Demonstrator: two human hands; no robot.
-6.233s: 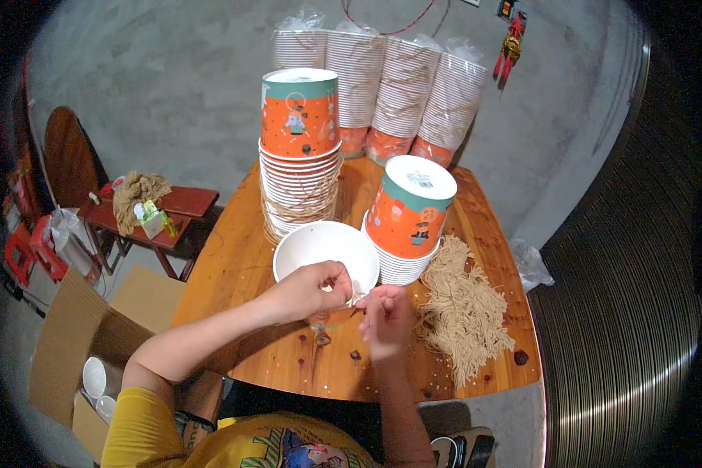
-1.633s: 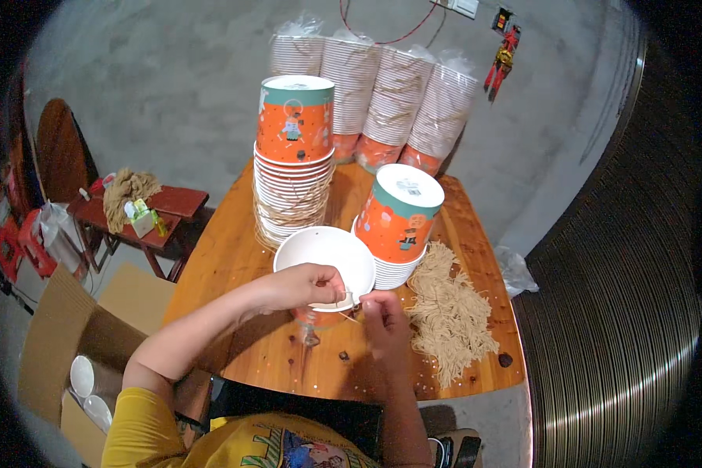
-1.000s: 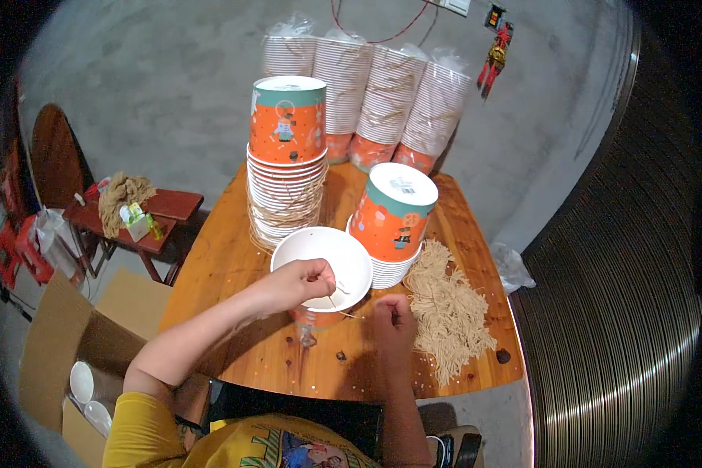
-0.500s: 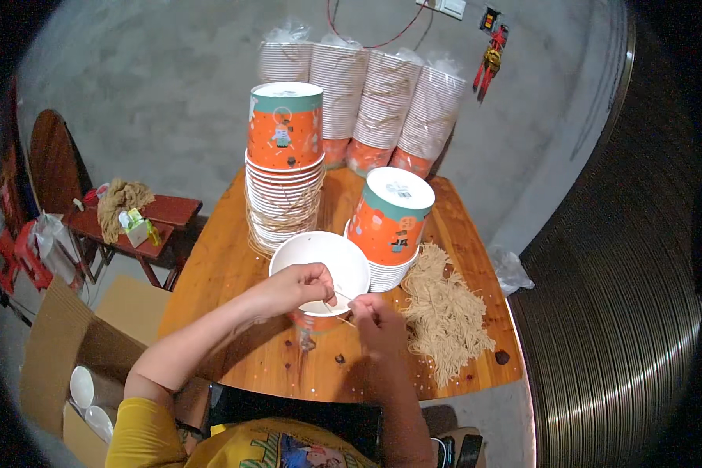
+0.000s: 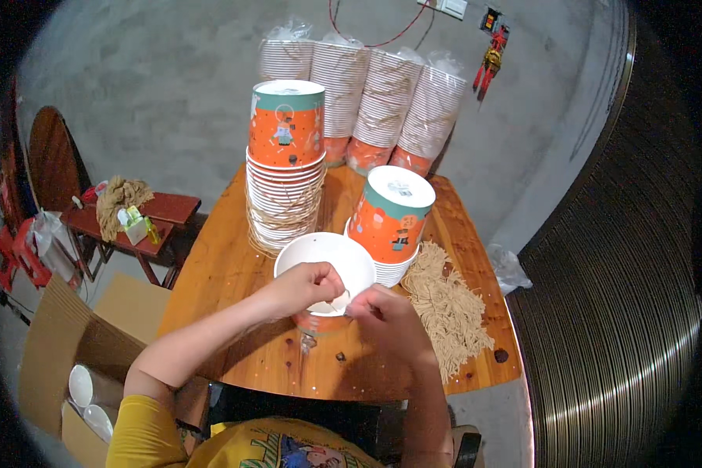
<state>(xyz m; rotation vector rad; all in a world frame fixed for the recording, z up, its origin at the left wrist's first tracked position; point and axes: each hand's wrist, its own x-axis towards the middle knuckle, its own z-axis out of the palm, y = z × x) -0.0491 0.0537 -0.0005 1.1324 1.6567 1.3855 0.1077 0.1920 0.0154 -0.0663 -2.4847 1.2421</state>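
In front of me an open paper bucket [image 5: 320,248], white inside with an orange and green printed outside, stands upright on the wooden table [image 5: 288,366]. Above its near rim, my left hand [image 5: 310,284] has its fingers pinched together on a thin beige cord [image 5: 335,306]. My right hand [image 5: 390,316] also pinches the cord, close to the right side of the rim. Fingers hide most of the cord and the spot where it meets the bucket wall. Right of my right hand lies a loose pile of beige cords [image 5: 454,320].
Behind the bucket stand a tall stack of upside-down buckets [image 5: 286,129] with cord handles and a shorter stack [image 5: 394,218]. Several plastic-wrapped bucket stacks [image 5: 382,101] line the wall. A cardboard box [image 5: 62,335] sits lower left, a red bench [image 5: 171,208] beyond it.
My right hand has moved up and in toward the rim, closer to my left hand, so less cord shows between them. The open bucket has shifted slightly right.
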